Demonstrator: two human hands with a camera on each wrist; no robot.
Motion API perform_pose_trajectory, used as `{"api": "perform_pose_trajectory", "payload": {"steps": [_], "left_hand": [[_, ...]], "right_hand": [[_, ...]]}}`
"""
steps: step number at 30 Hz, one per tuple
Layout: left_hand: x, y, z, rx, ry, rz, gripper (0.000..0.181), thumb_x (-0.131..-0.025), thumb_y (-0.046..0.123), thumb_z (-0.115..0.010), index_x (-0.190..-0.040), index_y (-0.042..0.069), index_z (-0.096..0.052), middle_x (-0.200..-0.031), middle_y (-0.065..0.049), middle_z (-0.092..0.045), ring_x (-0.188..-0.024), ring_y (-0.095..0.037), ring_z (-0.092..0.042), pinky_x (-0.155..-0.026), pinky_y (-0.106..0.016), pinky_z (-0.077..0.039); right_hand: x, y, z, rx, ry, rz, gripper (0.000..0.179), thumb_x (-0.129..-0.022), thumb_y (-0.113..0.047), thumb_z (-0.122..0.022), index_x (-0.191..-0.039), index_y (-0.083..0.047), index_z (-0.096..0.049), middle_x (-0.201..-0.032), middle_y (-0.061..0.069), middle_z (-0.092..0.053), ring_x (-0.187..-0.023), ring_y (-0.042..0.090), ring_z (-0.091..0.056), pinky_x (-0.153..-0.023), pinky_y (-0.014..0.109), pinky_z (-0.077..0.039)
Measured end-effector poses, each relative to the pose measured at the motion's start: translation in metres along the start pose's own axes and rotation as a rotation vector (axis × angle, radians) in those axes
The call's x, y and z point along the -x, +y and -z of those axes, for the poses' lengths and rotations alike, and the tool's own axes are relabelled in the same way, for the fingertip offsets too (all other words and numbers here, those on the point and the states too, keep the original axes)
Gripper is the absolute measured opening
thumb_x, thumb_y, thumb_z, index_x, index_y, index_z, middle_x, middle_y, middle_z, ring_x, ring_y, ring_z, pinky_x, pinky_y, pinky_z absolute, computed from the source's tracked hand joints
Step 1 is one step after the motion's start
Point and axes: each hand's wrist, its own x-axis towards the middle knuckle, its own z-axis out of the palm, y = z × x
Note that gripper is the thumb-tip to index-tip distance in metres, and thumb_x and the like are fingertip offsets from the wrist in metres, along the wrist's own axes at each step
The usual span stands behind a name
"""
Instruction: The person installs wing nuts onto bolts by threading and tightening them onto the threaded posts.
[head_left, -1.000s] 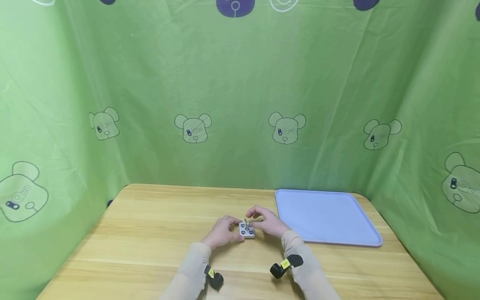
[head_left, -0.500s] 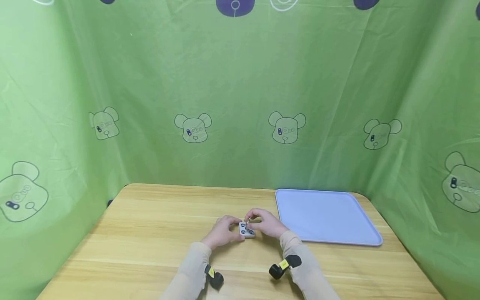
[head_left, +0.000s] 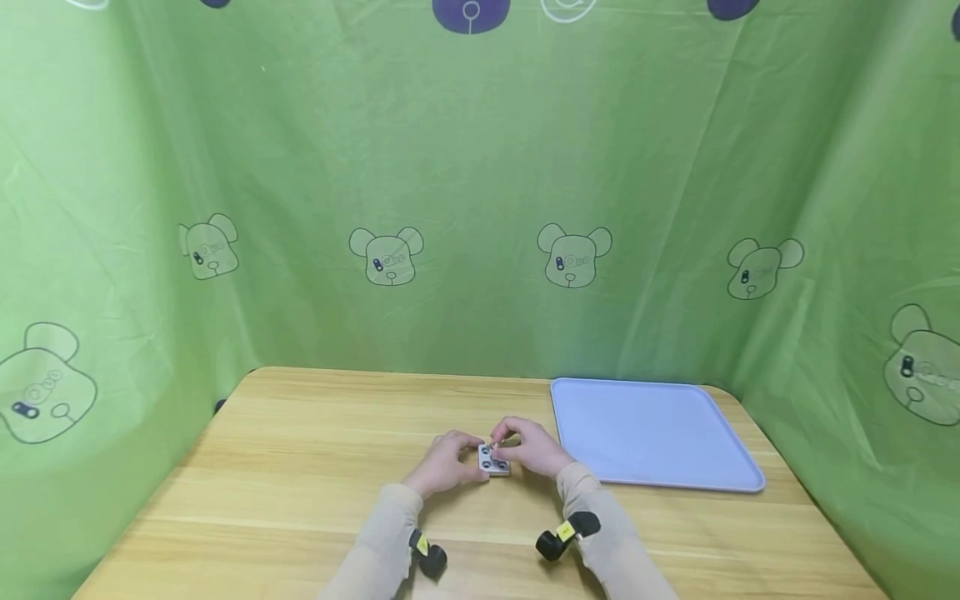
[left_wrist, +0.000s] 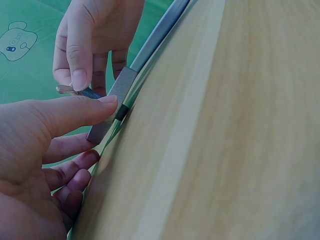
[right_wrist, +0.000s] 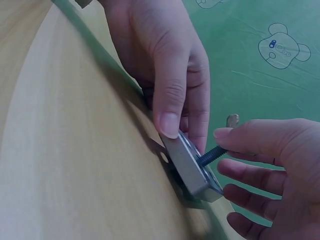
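A small silver-grey metal block (head_left: pixel 484 470) with several round holes in its top sits on the wooden table. My left hand (head_left: pixel 442 467) grips the block from its left side, the thumb on its near edge and fingers behind. In the right wrist view, a dark threaded thumb screw (right_wrist: pixel 213 156) with a flattened brassy head stands in the block (right_wrist: pixel 186 162). My right hand (head_left: pixel 532 448) pinches that screw near its head between thumb and index finger, the other fingers loosely bent beside the block. How deep the thread sits is hidden.
A pale lilac tray (head_left: pixel 652 433) lies at the back right of the wooden table (head_left: pixel 337 433). Green printed curtains (head_left: pixel 480 167) stand behind and at both sides. A black wrist camera (head_left: pixel 555 542) sits on the right sleeve, another on the left.
My right hand has closed in on the screw and now pinches its head, having shifted slightly left. The left hand and the block have stayed in place.
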Motion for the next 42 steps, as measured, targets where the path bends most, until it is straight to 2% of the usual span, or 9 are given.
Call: {"api": "perform_pose_trajectory", "payload": {"steps": [7, 13, 18, 23, 30, 42], "left_hand": [[0.0, 0.0, 0.0, -0.002, 0.001, -0.003, 0.058, -0.073, 0.028, -0.082, -0.124, 0.007, -0.064, -0.128, -0.014, -0.06, -0.115, -0.031, -0.05, -0.101, -0.054, -0.042], [0.0, 0.0, -0.001, 0.007, -0.005, 0.005, 0.059, -0.073, 0.029, -0.082, -0.125, 0.008, -0.063, -0.128, -0.013, -0.06, -0.116, -0.031, -0.049, -0.102, -0.054, -0.042], [0.0, 0.0, -0.001, 0.007, -0.006, -0.001, 0.058, -0.073, 0.028, -0.082, -0.124, 0.007, -0.063, -0.128, -0.014, -0.06, -0.117, -0.031, -0.049, -0.102, -0.056, -0.042], [0.0, -0.001, -0.001, 0.011, -0.005, 0.0, 0.058, -0.073, 0.027, -0.082, -0.124, 0.006, -0.063, -0.129, -0.015, -0.059, -0.119, -0.032, -0.049, -0.104, -0.057, -0.04], [0.0, -0.001, -0.002, 0.013, -0.004, 0.005, 0.059, -0.073, 0.027, -0.081, -0.125, 0.006, -0.062, -0.131, -0.015, -0.059, -0.12, -0.033, -0.049, -0.106, -0.056, -0.039], [0.0, -0.002, -0.001, 0.006, 0.0, -0.002, 0.059, -0.073, 0.027, -0.081, -0.125, 0.007, -0.063, -0.13, -0.014, -0.06, -0.118, -0.032, -0.049, -0.104, -0.056, -0.04]], "right_hand": [[0.0, 0.001, -0.003, 0.018, 0.029, -0.035, 0.016, -0.082, -0.012, -0.073, -0.086, -0.006, -0.059, -0.106, 0.011, -0.067, -0.109, 0.031, -0.06, -0.098, 0.054, -0.046], [0.0, 0.0, -0.005, 0.042, 0.048, -0.048, 0.02, -0.081, -0.015, -0.075, -0.081, -0.008, -0.056, -0.105, 0.008, -0.068, -0.107, 0.03, -0.061, -0.097, 0.053, -0.046], [0.001, -0.002, -0.003, 0.045, 0.037, -0.045, 0.022, -0.081, -0.019, -0.076, -0.093, -0.01, -0.06, -0.103, 0.005, -0.066, -0.106, 0.026, -0.059, -0.095, 0.049, -0.048], [0.003, -0.005, 0.005, 0.022, 0.036, -0.037, 0.026, -0.087, -0.025, -0.071, -0.106, -0.01, -0.062, -0.11, 0.008, -0.065, -0.109, 0.028, -0.058, -0.094, 0.048, -0.048], [0.002, 0.003, 0.011, 0.042, 0.07, -0.01, 0.014, -0.092, -0.015, -0.061, -0.105, -0.01, -0.063, -0.108, 0.008, -0.067, -0.105, 0.026, -0.059, -0.091, 0.043, -0.048], [0.002, 0.001, 0.009, 0.022, -0.007, 0.023, 0.026, -0.083, -0.006, -0.065, -0.11, -0.006, -0.063, -0.114, 0.012, -0.065, -0.109, 0.031, -0.058, -0.097, 0.052, -0.048]]}}
